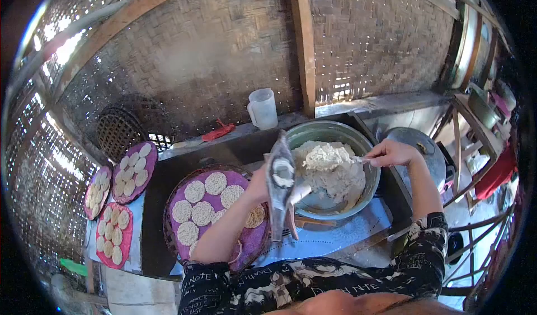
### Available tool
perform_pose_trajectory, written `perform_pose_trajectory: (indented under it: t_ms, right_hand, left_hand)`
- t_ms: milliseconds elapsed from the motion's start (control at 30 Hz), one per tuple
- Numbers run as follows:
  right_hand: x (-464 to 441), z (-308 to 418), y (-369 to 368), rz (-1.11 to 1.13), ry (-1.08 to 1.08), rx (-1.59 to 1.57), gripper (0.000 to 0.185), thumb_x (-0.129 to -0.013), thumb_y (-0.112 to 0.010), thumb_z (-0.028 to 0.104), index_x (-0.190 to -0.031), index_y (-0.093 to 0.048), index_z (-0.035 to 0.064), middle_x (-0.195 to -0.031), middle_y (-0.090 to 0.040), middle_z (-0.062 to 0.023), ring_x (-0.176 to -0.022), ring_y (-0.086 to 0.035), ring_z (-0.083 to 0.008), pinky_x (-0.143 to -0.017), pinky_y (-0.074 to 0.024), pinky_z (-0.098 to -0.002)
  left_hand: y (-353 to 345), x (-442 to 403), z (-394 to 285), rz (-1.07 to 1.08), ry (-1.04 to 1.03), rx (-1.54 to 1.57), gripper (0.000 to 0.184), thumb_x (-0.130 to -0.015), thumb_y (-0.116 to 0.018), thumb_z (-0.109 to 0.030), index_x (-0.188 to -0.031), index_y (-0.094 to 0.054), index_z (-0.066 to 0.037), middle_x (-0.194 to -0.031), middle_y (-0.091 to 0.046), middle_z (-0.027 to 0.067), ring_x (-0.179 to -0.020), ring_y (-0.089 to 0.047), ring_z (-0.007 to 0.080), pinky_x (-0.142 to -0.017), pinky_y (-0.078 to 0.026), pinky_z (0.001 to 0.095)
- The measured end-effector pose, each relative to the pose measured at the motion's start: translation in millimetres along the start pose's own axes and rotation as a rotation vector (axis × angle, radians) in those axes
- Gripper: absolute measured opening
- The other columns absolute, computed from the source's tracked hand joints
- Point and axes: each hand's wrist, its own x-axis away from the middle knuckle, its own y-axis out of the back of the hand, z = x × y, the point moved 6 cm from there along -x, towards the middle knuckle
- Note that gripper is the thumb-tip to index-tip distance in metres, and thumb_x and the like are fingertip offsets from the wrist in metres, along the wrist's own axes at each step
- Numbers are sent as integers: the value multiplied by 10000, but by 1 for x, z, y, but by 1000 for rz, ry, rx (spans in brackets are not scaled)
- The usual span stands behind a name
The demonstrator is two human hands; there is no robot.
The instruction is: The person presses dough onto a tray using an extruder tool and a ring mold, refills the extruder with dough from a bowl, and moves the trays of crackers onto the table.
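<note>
My left hand (pixel 258 186) is wrapped round a dark, long wooden press (pixel 278 195), held upright, with pale dough in the round hollow at its middle. Fingers show on its far side. My right hand (pixel 390 153) grips the handle of a metal spoon (pixel 362 160) at the right side of a large green basin (pixel 362 138). The spoon's bowl is hidden by a lump of pale dough (pixel 328 156). More wet, sticky dough (pixel 341 182) spreads over the basin's bottom. Left of the press, under my left forearm, a round purple tray (pixel 179 193) bears several discs of thin dough strands (pixel 202 213).
Smaller purple and pink trays (pixel 109 207) with pale discs stand at the far left. A white plastic jug (pixel 262 109) and a red bag (pixel 218 130) sit on the ledge by the woven wall. A lidded pot (pixel 415 141) is at the right.
</note>
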Motion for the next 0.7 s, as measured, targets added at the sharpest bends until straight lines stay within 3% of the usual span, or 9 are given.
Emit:
perform_pose_trajectory:
  t_ms: [67,167,267,400,500,567,600,700]
  right_hand:
    - [5,28,-2,63,7,-68,345,-819,-616,268,-1069,-609,31,-743,-622,18,-627,-479,-54,-523,-399,-248]
    - [-10,45,-10,105,283,78,327,-789,-643,269,-1048,-631,72,-792,-634,-25,-664,-534,-92,-590,-413,-261]
    - [-8,86,-5,-99,336,679,262,-759,-646,279,-978,-667,137,-730,-601,-44,-691,-572,-140,-608,-425,-286]
    - [2,158,-25,-424,639,1104,217,-655,-634,283,-833,-665,162,-635,-514,-20,-658,-568,-177,-562,-412,-359]
    - [-10,182,-78,-443,568,1446,164,-651,-626,252,-791,-627,166,-644,-514,8,-641,-558,-176,-551,-403,-359]
    - [6,184,-111,-626,778,1546,131,-646,-626,229,-754,-595,161,-651,-519,18,-650,-563,-172,-560,-409,-356]
    - [12,186,-120,-720,888,1591,119,-644,-626,218,-736,-579,158,-655,-521,24,-655,-565,-171,-565,-413,-354]
    - [7,168,-85,-613,714,1318,128,-638,-642,216,-724,-573,151,-654,-516,21,-648,-558,-166,-569,-413,-346]
  left_hand:
    - [-6,-2,-29,68,26,-163,571,-616,-710,-320,-1088,-541,-48,-1024,-594,182,-933,-580,329,-828,-446,362]
    - [-20,-4,-18,100,-24,-178,545,-658,-676,-329,-1099,-533,-42,-1018,-586,205,-927,-570,359,-819,-446,386]
    - [-24,-5,-22,181,-130,-343,558,-673,-662,-353,-1118,-524,-45,-1015,-587,200,-933,-568,355,-814,-448,388]
    - [-26,-5,-35,72,-112,-259,537,-682,-653,-363,-1109,-541,-57,-1017,-590,189,-942,-567,346,-814,-450,377]
    - [-27,-11,-22,51,-60,-76,512,-692,-644,-381,-1098,-559,-81,-1035,-593,175,-960,-567,328,-815,-450,362]
    - [-25,-14,-13,59,17,137,497,-698,-638,-397,-1093,-569,-104,-1051,-595,162,-977,-567,308,-823,-447,352]
    - [-25,-16,-1,44,7,37,512,-686,-668,-383,-1113,-567,-120,-1069,-598,137,-996,-570,264,-835,-440,334]
    - [-29,-19,28,150,113,-103,528,-674,-691,-370,-1129,-565,-134,-1064,-604,120,-999,-571,244,-843,-434,321]
